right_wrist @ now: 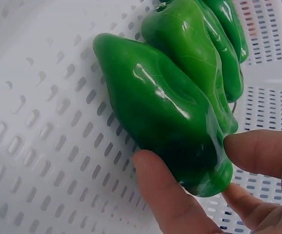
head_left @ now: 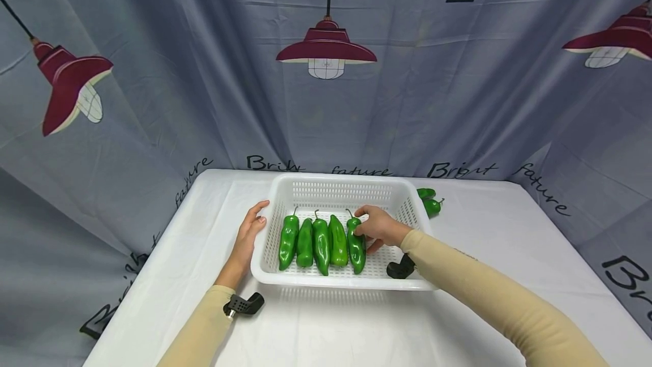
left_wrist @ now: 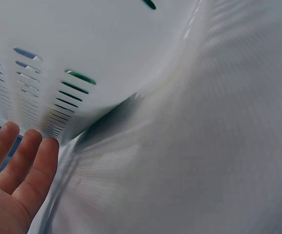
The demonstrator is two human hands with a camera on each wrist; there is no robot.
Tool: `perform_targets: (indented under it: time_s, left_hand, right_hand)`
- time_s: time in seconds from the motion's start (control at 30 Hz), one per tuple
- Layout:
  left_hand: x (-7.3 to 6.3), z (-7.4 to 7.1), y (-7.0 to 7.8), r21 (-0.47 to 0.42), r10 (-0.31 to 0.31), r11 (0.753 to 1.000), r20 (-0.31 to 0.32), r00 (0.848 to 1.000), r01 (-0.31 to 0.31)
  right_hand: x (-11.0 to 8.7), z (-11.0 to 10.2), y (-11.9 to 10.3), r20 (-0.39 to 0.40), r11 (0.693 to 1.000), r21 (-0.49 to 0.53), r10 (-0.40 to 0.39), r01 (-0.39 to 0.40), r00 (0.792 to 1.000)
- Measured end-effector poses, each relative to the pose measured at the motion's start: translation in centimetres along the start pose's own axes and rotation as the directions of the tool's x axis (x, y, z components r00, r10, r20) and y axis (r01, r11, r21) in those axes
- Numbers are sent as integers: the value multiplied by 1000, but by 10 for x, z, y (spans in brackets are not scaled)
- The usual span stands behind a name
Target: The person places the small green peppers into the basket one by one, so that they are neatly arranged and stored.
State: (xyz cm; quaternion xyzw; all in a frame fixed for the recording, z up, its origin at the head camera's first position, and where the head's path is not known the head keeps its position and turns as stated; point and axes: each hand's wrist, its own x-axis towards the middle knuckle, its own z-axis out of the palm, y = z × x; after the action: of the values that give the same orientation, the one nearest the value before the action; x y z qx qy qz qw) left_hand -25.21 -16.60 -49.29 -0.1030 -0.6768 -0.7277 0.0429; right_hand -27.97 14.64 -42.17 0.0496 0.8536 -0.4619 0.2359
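Observation:
A white perforated plastic basket (head_left: 326,281) holds several green peppers (head_left: 321,242), lying side by side in a row with most stems pointing away. My right hand (head_left: 382,226) reaches inside and holds the rightmost green pepper (head_left: 356,252) near its stem end. In the right wrist view, thumb and fingers sit on both sides of that pepper (right_wrist: 146,97), which lies over the slotted base. At the basket's left side is my left hand (head_left: 247,237), its fingers extended against the outer wall; the left wrist view shows the fingertips (left_wrist: 49,146) right at the slotted side.
More green peppers (head_left: 432,206) lie on the white tablecloth (head_left: 489,225) just beyond the basket's right side. A grey curtain (head_left: 229,101) printed with red lamps hangs behind the table. Each wrist carries a black camera mount (head_left: 244,304).

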Motion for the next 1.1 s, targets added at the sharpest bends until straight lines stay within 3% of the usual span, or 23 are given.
perform_targets:
  time_s: [0.37, 0.7, 1.1]
  left_hand:
    - [-1, 0, 0, 21, -7, 1000, -8, 1000, 7]
    - [-1, 0, 1, 12, 6, 1000, -2, 1000, -5]
    - [-2, 2, 2, 16, 0, 1000, -6, 1000, 0]
  right_hand:
    - [-9, -18, -6, 8, 998, -49, -49, 50, 999]
    - [-31, -83, -19, 9, 995, -2, -95, 95, 995]
    - [-57, -149, 14, -84, 994, 29, -103, 106, 991]
